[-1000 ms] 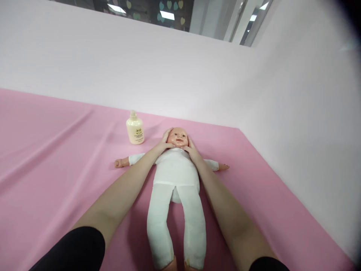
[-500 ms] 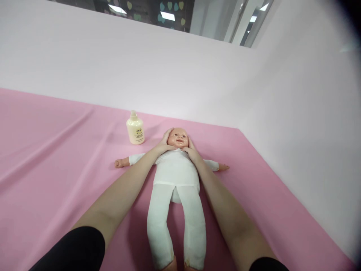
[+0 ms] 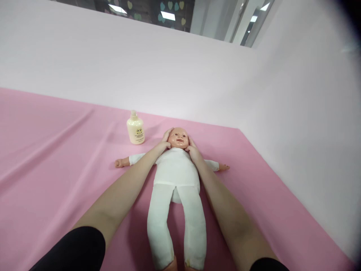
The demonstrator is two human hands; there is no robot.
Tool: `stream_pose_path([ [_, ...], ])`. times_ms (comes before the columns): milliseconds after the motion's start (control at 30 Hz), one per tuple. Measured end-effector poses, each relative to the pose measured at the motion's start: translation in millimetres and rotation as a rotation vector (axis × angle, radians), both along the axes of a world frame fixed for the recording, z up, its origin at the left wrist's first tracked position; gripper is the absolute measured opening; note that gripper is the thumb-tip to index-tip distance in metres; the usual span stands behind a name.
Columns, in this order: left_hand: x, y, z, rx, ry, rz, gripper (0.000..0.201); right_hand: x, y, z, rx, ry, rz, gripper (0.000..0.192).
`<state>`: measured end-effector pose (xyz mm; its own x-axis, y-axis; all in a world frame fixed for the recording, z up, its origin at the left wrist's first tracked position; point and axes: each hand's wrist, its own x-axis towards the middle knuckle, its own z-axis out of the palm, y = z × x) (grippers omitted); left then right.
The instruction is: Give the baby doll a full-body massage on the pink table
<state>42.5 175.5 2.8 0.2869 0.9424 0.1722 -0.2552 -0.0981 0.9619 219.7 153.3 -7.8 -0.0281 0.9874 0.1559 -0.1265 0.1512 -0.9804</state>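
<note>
A baby doll (image 3: pixel 177 169) with a white cloth body lies on its back, its head away from me and its arms spread out. My left hand (image 3: pixel 166 142) is cupped against the left side of the doll's head, fingers along the temple and thumb beside the jaw. On the opposite side my right hand (image 3: pixel 192 148) cups the cheek, its thumb bent near the chin. The head is held between both palms; fingertips behind it are partly hidden. A cream-coloured pump bottle (image 3: pixel 135 130) stands upright to the left of the head, untouched.
A pink sheet (image 3: pixel 70 150) with a few creases covers the surface under the doll. White walls (image 3: pixel 141 75) rise behind and on the right. Beyond the far wall is a dark window (image 3: pixel 152 11) with heart shapes and light reflections.
Both thumbs have shifted outward from under the chin to the sides of the jaw. The hands stay around the head, and the doll and bottle lie as before.
</note>
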Motion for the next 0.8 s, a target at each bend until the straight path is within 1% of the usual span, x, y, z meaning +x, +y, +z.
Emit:
stream_pose_path([
  [200,-0.9,0.7,1.6,-0.049,-0.087,-0.016,0.103,1.4,0.1,1.0,-0.007,0.002,-0.005,0.091],
  [333,-1.3,-0.8,1.2,-0.063,-0.093,-0.043,0.104,0.2,1.2,0.8,-0.025,0.014,-0.015,0.092],
  [500,-3.5,-4.2,1.2,0.042,0.004,-0.037,0.103,0.3,0.0,0.0,-0.008,-0.051,-0.004,0.091],
  [667,-7.0,-5.8,2.3,0.111,0.052,-0.074,0.104,2.6,-3.5,2.1,0.002,-0.169,-0.007,0.091],
  [733,-5.3,-5.6,1.3,0.155,0.056,-0.044,0.101,3.0,-4.7,3.6,0.025,-0.186,-0.002,0.09],
  [800,-0.6,-4.8,-0.8,0.175,0.057,0.023,0.096,2.9,-5.8,5.2,0.037,-0.194,0.01,0.091],
])
